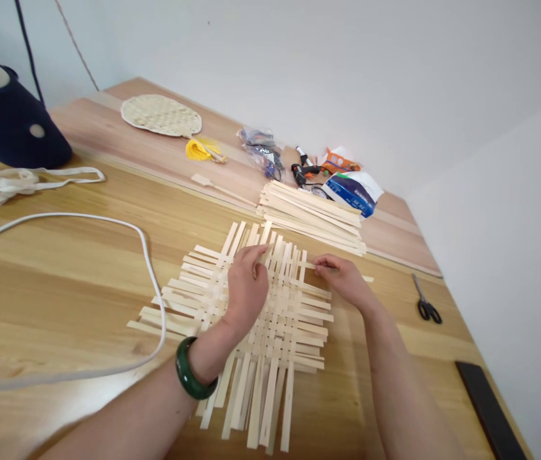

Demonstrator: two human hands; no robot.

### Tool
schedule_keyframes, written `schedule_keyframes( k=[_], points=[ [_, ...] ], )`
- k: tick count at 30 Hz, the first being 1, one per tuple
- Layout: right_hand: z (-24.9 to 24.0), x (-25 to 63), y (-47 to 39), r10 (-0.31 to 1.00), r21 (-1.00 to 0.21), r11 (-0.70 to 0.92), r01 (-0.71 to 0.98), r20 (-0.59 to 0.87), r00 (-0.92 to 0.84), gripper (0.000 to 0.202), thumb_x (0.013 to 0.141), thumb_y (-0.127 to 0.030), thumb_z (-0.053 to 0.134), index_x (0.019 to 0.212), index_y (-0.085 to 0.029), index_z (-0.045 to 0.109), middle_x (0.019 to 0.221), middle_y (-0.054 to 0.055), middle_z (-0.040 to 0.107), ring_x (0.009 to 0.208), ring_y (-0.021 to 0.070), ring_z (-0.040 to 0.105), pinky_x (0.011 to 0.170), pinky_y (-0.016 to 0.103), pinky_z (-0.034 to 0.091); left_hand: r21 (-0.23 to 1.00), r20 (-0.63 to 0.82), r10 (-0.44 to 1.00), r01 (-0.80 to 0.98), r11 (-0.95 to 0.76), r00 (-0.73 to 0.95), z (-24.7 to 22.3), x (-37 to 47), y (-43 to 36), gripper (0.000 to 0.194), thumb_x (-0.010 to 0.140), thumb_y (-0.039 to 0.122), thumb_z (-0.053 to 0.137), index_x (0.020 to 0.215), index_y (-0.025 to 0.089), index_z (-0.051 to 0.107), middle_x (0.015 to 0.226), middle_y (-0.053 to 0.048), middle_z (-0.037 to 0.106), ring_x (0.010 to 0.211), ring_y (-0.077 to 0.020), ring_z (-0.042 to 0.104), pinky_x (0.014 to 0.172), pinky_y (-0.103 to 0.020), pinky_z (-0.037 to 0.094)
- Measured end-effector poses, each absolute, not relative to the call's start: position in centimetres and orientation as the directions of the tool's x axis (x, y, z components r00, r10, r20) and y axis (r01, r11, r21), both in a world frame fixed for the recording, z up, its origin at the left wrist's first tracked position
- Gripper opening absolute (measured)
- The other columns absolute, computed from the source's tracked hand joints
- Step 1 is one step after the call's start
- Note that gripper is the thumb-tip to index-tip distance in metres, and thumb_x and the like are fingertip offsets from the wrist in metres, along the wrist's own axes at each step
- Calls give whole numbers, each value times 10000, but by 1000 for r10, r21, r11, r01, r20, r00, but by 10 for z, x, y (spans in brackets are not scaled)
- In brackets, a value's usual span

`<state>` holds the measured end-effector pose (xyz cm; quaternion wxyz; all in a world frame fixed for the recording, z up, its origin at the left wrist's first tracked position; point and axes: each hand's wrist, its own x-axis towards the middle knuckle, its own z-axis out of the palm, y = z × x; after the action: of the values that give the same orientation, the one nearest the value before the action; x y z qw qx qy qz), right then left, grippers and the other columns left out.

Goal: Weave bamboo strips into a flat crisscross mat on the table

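Remotely, I saw the woven mat [275,313] flat on the table [83,275], beneath the left hand [249,278], which arched there likely for steadying; whether its fingers gripped anything, I couldn't tell; the right hand [342,281] pinched a strip [307,264] by the far right edge, seemingly to keep it straight.

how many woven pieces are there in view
2: the mat beneath the left hand, and the fan farther back, toward the picture's upper left.
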<state>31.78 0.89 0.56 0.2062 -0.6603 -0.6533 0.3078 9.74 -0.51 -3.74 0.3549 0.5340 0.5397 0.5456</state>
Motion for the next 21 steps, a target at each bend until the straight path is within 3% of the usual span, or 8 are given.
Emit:
schedule_keyframes(
  k=[5,9,15,21],
  points=[
    [2,321,2,995,-707,-50,706,-94,-23,193,779,-387,576,824,-229,677,850,26,719,819,206,660,811,363,507,960,229,961,198,-198,-153,-39,98,-6,389,810,29,460,1075,211,679,1109,-76,665,1081,-202,622,979,-387,509],
    [-10,322,0,997,-662,72,746,57,-46,167,814,-362,560,819,-237,671,909,45,709,899,221,633,858,389,497,986,145,972,111,-126,-187,-42,98,-4,320,798,48,472,998,200,670,1056,-63,682,1026,-194,645,949,-373,520],
    [-30,314,0,978,-609,129,782,210,2,165,872,-306,501,887,-243,654,969,76,687,975,256,599,875,444,499,984,162,965,109,-142,-207,-38,97,-3,292,791,68,477,953,210,674,1016,-46,687,962,-174,652,854,-318,545],
    [-42,310,-3,964,-646,135,751,260,50,134,885,-278,503,902,-248,632,947,68,668,978,251,587,886,438,504,987,158,964,39,-153,-215,-36,97,-2,264,791,97,512,924,223,701,1035,-38,678,1006,-172,639,925,-330,532]
  ],
)
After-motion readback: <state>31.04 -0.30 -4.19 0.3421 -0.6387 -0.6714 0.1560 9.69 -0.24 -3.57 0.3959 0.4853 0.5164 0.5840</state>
